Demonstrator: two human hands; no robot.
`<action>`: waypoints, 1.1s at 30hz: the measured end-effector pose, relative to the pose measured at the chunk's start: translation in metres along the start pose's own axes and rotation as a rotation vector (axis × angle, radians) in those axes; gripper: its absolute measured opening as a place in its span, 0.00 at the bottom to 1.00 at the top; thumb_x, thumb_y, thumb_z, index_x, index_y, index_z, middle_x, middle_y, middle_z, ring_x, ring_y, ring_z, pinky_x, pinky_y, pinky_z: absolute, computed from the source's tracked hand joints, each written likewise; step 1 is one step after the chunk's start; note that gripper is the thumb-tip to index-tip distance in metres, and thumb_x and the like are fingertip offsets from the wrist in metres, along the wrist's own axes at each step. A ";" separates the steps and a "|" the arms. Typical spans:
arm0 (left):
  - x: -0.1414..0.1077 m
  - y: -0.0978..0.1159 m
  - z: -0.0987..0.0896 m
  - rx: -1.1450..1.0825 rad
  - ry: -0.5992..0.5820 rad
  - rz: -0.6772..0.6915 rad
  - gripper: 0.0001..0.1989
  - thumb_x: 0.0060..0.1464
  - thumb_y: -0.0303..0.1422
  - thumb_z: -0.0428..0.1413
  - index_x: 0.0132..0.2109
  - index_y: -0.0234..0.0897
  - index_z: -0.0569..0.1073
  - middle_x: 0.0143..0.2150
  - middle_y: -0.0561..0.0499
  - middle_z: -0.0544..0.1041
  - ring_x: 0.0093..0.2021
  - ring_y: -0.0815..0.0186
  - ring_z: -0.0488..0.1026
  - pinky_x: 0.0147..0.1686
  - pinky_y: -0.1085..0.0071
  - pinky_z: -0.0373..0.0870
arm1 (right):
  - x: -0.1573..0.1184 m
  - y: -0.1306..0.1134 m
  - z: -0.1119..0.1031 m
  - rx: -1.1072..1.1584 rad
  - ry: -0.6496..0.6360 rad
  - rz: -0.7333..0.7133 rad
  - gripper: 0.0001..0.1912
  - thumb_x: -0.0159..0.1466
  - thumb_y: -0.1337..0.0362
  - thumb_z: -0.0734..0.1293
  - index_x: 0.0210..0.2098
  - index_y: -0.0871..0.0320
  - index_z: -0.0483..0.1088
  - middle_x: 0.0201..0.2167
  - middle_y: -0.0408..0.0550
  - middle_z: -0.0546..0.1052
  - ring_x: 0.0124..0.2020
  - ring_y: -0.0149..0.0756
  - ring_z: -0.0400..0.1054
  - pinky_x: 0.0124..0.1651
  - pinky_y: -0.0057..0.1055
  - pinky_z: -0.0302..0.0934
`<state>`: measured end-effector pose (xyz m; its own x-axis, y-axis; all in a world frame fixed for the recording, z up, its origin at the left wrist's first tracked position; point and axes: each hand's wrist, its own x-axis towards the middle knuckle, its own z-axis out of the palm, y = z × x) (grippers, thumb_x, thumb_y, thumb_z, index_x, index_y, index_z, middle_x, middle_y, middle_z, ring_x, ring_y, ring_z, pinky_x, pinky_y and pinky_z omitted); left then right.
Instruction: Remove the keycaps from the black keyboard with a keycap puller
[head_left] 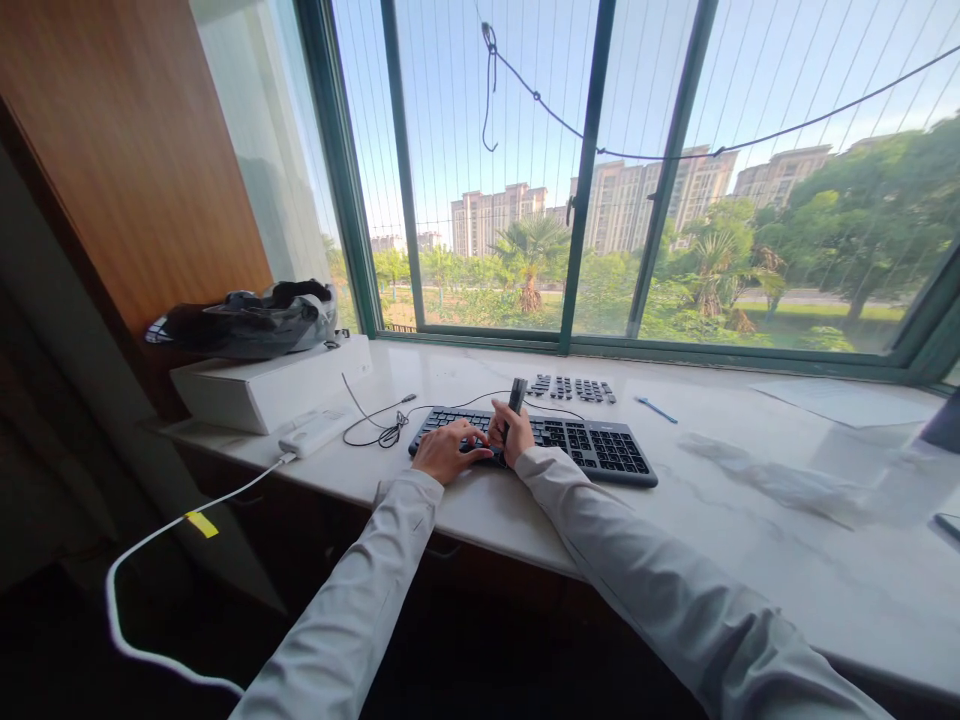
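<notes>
A white cord runs to a white power adapter on a pale counter, well left of the grip, just in front of a white box topped with a dark, plastic-wrapped bundle. Nearer the grip lies a coiled black cable. A person's left hand rests on a black keyboard, just left of the grip, fingers curved; whether they pinch anything cannot be told. The right hand is closed around a dark, upright tool over the keyboard, which extends to both sides. Loose keycaps sit in rows beyond the grip, slightly right; farther right lie a slim blue tool and clear plastic wrapping.
</notes>
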<state>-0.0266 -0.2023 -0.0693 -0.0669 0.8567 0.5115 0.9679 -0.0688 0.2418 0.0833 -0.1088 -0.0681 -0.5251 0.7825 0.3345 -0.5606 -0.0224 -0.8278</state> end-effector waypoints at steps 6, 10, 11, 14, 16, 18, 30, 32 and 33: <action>0.000 -0.002 0.000 0.006 -0.014 0.005 0.16 0.52 0.49 0.53 0.40 0.46 0.76 0.38 0.53 0.75 0.35 0.65 0.72 0.30 0.72 0.62 | -0.007 -0.004 0.004 -0.059 -0.019 -0.088 0.24 0.55 0.51 0.66 0.14 0.56 0.52 0.09 0.37 0.56 0.10 0.23 0.47 0.13 0.24 0.38; 0.000 -0.001 -0.001 0.001 -0.024 0.009 0.16 0.52 0.49 0.53 0.41 0.45 0.76 0.41 0.52 0.75 0.37 0.64 0.73 0.32 0.71 0.63 | -0.012 -0.009 0.007 -0.138 -0.026 -0.129 0.24 0.56 0.50 0.65 0.14 0.57 0.53 0.09 0.38 0.57 0.11 0.23 0.48 0.15 0.25 0.40; 0.000 -0.001 0.000 -0.001 -0.023 0.011 0.16 0.52 0.48 0.53 0.41 0.45 0.76 0.41 0.52 0.75 0.38 0.64 0.73 0.32 0.71 0.64 | -0.013 -0.010 0.007 -0.153 -0.033 -0.132 0.24 0.56 0.50 0.65 0.14 0.57 0.53 0.09 0.38 0.57 0.11 0.23 0.49 0.15 0.25 0.41; 0.000 -0.001 0.000 -0.016 -0.010 0.023 0.15 0.53 0.47 0.53 0.39 0.44 0.76 0.42 0.51 0.75 0.39 0.63 0.73 0.33 0.70 0.65 | -0.015 -0.010 0.008 -0.195 -0.052 -0.145 0.25 0.56 0.50 0.64 0.14 0.57 0.53 0.09 0.38 0.56 0.11 0.23 0.49 0.16 0.25 0.42; 0.000 -0.001 0.000 -0.029 -0.010 0.025 0.15 0.53 0.47 0.52 0.39 0.43 0.75 0.43 0.51 0.75 0.40 0.63 0.73 0.35 0.70 0.65 | -0.016 -0.010 0.008 -0.217 -0.063 -0.156 0.25 0.57 0.49 0.64 0.14 0.57 0.53 0.09 0.37 0.55 0.11 0.23 0.48 0.16 0.25 0.43; 0.001 -0.001 0.000 -0.029 -0.026 0.016 0.15 0.54 0.46 0.52 0.40 0.43 0.75 0.43 0.52 0.75 0.40 0.63 0.73 0.36 0.70 0.65 | -0.017 -0.009 0.009 -0.240 -0.078 -0.173 0.25 0.56 0.48 0.64 0.15 0.57 0.53 0.09 0.36 0.54 0.12 0.23 0.47 0.16 0.24 0.43; 0.000 -0.001 0.000 0.070 -0.069 0.024 0.14 0.56 0.42 0.51 0.44 0.42 0.73 0.50 0.50 0.73 0.43 0.62 0.72 0.40 0.69 0.66 | -0.024 -0.011 0.005 -0.661 -0.184 -0.425 0.24 0.62 0.49 0.59 0.17 0.57 0.51 0.15 0.38 0.52 0.19 0.25 0.47 0.22 0.26 0.45; 0.000 -0.001 0.001 0.092 -0.061 0.024 0.14 0.56 0.40 0.50 0.46 0.41 0.72 0.50 0.49 0.73 0.44 0.61 0.72 0.40 0.70 0.66 | -0.026 -0.013 0.004 -0.769 -0.215 -0.496 0.23 0.62 0.52 0.59 0.17 0.57 0.49 0.15 0.38 0.51 0.19 0.25 0.47 0.24 0.26 0.46; 0.000 -0.001 0.001 0.103 -0.057 0.015 0.14 0.57 0.40 0.50 0.47 0.41 0.72 0.49 0.49 0.74 0.44 0.61 0.72 0.39 0.69 0.66 | -0.027 -0.015 0.005 -0.823 -0.242 -0.534 0.23 0.63 0.53 0.58 0.17 0.57 0.49 0.15 0.38 0.52 0.19 0.25 0.47 0.25 0.26 0.47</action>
<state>-0.0276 -0.2019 -0.0709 -0.0410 0.8837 0.4663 0.9886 -0.0316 0.1469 0.1027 -0.1327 -0.0627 -0.5014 0.4157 0.7588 -0.1924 0.8015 -0.5662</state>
